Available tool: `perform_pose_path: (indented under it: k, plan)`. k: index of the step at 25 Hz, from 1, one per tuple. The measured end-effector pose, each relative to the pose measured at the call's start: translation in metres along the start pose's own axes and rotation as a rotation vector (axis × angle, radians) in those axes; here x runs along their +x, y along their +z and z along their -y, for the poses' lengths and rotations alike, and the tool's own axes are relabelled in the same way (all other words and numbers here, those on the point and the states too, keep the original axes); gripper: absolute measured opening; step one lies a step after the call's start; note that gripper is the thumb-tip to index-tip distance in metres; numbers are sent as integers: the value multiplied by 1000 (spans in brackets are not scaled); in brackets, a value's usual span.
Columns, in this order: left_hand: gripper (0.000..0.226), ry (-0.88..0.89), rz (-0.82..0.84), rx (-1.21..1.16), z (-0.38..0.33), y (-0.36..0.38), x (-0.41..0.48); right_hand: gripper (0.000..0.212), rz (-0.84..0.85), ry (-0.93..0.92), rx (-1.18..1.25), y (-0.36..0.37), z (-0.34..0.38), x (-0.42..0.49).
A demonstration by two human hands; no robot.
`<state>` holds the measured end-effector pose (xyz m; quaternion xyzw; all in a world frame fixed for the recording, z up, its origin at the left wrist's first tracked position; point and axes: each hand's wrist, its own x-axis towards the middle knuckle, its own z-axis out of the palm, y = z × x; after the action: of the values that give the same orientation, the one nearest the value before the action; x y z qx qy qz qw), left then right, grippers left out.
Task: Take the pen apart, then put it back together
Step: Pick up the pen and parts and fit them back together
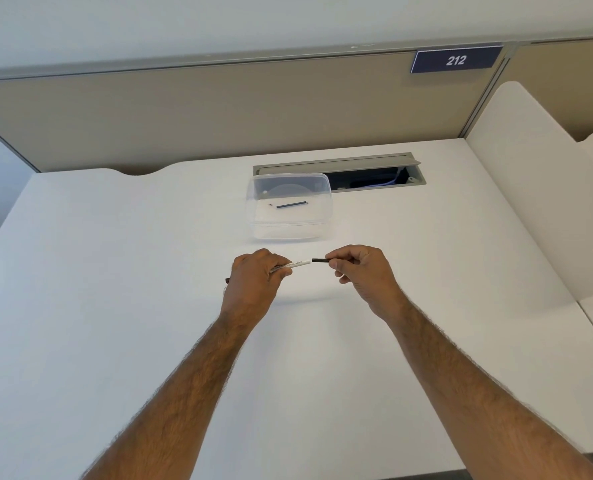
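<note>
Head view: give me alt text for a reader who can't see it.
Over a white desk, a left hand grips a white pen barrel while a right hand holds a short black end piece right at its tip. Behind them, a clear plastic container holds a thin dark refill and a tiny part.

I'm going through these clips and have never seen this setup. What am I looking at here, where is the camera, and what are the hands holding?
There is no machine: a person works bare-handed, filmed by a wide-angle camera worn on the head, looking down at a white desk. The left hand grips a white pen barrel with printed lettering. The right hand pinches a short black pen piece at the barrel's end. Behind them sits a clear plastic container holding a thin dark rod and a tiny part I cannot identify. A sign reading 212 hangs on the partition.
</note>
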<state>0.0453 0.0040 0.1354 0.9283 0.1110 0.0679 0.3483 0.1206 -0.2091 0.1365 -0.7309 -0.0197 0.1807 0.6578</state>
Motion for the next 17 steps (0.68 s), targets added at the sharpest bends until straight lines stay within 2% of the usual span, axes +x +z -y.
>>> perform_pose_path:
  k: [6, 11, 17]
  plan:
    - [10, 3, 3, 15, -1, 0, 2, 15, 0, -3, -3, 4, -1, -2]
    - [6, -3, 1, 65, -1, 0, -1, 15, 20, -104, -156, 6, 4, -3]
    - [6, 4, -12, 43, 2, -1, 0, 19, 31, -59, 52, 8, 5, -3]
